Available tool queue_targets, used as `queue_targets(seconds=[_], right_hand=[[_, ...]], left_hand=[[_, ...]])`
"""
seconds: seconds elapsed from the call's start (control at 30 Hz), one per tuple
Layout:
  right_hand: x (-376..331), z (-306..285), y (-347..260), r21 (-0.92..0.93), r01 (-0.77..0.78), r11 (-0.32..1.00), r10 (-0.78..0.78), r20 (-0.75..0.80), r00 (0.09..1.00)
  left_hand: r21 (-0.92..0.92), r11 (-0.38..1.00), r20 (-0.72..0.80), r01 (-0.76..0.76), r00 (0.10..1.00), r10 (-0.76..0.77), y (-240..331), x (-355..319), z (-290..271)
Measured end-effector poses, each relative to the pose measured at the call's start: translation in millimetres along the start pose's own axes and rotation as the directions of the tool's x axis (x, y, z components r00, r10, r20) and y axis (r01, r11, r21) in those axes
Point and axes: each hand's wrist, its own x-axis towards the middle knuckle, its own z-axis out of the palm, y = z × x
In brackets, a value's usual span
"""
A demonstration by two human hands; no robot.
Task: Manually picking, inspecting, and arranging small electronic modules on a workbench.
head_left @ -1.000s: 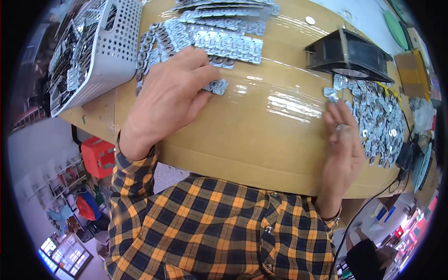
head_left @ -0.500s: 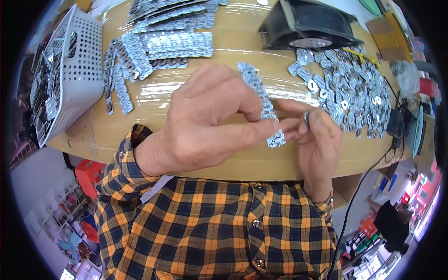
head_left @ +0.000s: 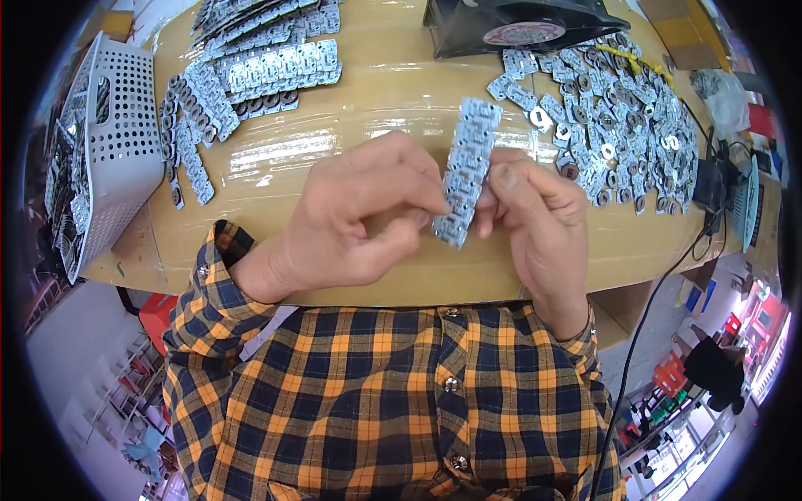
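Lettering, as seen from here: none legible. The round label (head_left: 524,33) on the black axial fan (head_left: 468,27), near the worktable's (head_left: 393,108) far edge, and the held circuit-board strip (head_left: 469,163) bear indecipherable marks.

1. Scene bright; white glare streaks on glossy table (head_left: 401,285) — strongest left of centre.
2. Right rim overexposed, violet-fringed.
3. Fisheye distortion: table edge bowed, picture corners black.
4. Central area fairly sharp — room background at the rim soft, smeared.
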Motion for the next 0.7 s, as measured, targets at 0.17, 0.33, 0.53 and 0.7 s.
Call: queue_targets(seconds=[0.17,0.33,0.53,0.7], right_hand=[[-2.4,4.4,6.3,-0.178,0.101,0.979,-0.098,0.025,0.995],[-6.9,2.8,0.6,-0.405,0.23,0.885,-0.211,0.092,0.973],[-7.7,-4.3,-6.6,-0.529,0.325,0.784,-0.274,0.176,0.946],[-15.5,-20.4,-17.3,-0.416,0.186,0.89,-0.207,-0.006,0.978]], left_hand=[[-0.542,0.8,-0.13,0.255,0.916,-0.38,-3.0,1.1,22.7],[-0.588,0.715,-0.008,0.377,0.882,-0.472,3.6,13.7,20.4],[-0.529,0.799,-0.058,0.284,0.928,-0.369,-4.2,21.8,18.6],[-0.512,0.76,0.14,0.399,0.912,-0.385,7.3,25.7,10.3]])
